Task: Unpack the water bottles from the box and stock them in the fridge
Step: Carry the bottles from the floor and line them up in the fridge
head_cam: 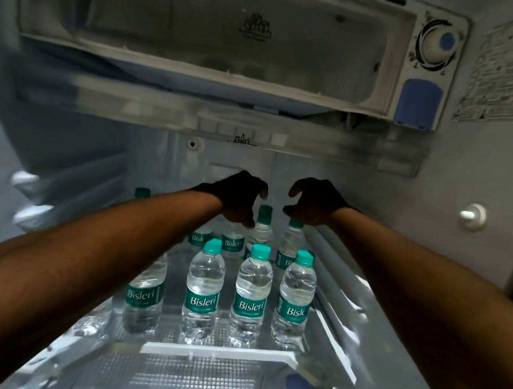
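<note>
Item: open grey-white plastic fridge [474, 183], interior lit from low down, viewed from head height

Stock: small clear plastic water bottles with teal caps and teal Bisleri labels [250, 295], upright on the clear glass shelf with white front trim [215, 352]; front row of four at 6 o'clock, further rows behind toward 12 o'clock, close-set, some partly hidden by the forearms. The box is out of view

Hands: both reach deep over the back rows. Left hand [238, 196] and right hand [313, 200] hang above the rear caps in shadow, fingers curled loosely inward, facing each other, nothing seen held; whether a fingertip touches a cap cannot be told

Step, as judged: placing at the back row looks finished, or rear bottles are about to be nudged into line. Next move likely calls for drawing both arms out without sweeping the front row, then fetching more from the box

Surroundings: frosted freezer compartment [209, 20] at 12 o'clock; round white-and-blue thermostat dial [438, 44] at 1 o'clock; white light knob [472, 216] at 3 o'clock; clear tray [219, 123] above the hands limits headroom
</note>
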A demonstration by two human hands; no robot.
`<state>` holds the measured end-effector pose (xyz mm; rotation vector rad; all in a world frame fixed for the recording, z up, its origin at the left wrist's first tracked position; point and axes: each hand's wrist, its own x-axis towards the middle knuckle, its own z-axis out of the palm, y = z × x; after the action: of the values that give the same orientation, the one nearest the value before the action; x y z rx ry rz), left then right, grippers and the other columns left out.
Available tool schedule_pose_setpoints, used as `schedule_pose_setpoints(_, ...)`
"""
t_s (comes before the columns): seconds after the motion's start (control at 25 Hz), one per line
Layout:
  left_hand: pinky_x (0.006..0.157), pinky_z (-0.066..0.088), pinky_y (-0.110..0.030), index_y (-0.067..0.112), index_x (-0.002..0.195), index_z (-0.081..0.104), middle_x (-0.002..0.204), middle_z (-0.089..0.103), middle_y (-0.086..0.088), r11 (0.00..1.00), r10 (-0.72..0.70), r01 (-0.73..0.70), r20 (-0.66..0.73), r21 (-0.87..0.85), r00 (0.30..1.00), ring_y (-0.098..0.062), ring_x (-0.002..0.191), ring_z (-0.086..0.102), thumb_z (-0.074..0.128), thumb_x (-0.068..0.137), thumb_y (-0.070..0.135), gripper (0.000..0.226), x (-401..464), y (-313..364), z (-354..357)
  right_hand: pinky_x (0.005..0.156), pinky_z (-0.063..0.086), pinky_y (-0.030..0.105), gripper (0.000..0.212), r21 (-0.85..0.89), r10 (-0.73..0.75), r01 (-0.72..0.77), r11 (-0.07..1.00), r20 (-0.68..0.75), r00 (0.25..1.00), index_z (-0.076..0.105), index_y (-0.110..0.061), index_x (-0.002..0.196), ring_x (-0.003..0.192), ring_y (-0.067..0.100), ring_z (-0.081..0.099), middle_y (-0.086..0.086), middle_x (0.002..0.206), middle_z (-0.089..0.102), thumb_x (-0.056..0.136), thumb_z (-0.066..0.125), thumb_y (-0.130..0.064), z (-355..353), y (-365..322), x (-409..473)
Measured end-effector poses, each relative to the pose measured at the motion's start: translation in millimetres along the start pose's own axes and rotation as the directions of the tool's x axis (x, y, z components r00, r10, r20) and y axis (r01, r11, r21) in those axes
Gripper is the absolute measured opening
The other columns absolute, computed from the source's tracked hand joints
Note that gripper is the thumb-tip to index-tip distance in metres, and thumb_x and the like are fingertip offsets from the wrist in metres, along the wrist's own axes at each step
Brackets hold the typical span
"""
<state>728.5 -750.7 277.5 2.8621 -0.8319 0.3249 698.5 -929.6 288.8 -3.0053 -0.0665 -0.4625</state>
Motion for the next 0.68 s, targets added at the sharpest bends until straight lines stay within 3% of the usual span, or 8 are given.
schedule_pose_setpoints(0.16,0.093,0.050,-0.029,0.022,0.135,0.050,0.120,0.061,-0.005,0.998,-0.052,0.049,-0.095,-0.029,0.994,-0.017,0.099,0.057,0.077,0.084,0.037,0.059,-30.9,-7.2,-22.4,0.103,0.047,0.032,0.044,0.039,-0.051,0.054,0.998,-0.068,0.996,0.056,-0.022,0.133,0.120,0.022,0.057,0.004,0.134,0.059,0.095,0.063,-0.042,-17.1,-28.1,-24.1)
schedule_pose_setpoints(0.4,0.096,0.052,-0.033,0.025,0.134,0.052,0.125,0.062,-0.002,0.993,-0.120,0.114,-0.238,-0.039,0.964,-0.018,0.110,0.060,0.072,0.088,0.027,0.050,-113.9,-7.6,-36.7,0.100,0.050,0.039,0.041,0.088,-0.168,0.177,0.980,-0.096,0.981,0.054,-0.029,0.132,0.115,0.020,0.059,0.002,0.130,0.061,0.094,0.062,-0.043,-18.5,-85.3,-77.4)
schedule_pose_setpoints(0.52,0.095,0.052,-0.033,0.017,0.134,0.054,0.128,0.061,-0.008,0.993,-0.116,0.113,-0.317,-0.029,0.941,-0.023,0.114,0.061,0.070,0.088,0.024,0.050,-172.1,-11.0,-45.1,0.095,0.055,0.043,0.043,0.142,-0.267,0.286,0.948,-0.136,0.954,0.056,-0.027,0.132,0.111,0.022,0.063,0.003,0.129,0.064,0.092,0.065,-0.041,-14.0,-121.9,-115.2)
schedule_pose_setpoints(0.68,0.092,0.052,-0.038,0.016,0.122,0.062,0.120,0.067,-0.007,0.996,-0.093,0.090,-0.417,-0.028,0.904,-0.026,0.108,0.063,0.069,0.083,0.027,0.041,-257.4,-17.4,-41.4,0.095,0.054,0.044,0.049,0.185,-0.418,0.449,0.874,-0.187,0.889,0.054,-0.024,0.136,0.116,0.026,0.062,0.002,0.133,0.063,0.089,0.066,-0.037,0.7,-165.6,-169.7)
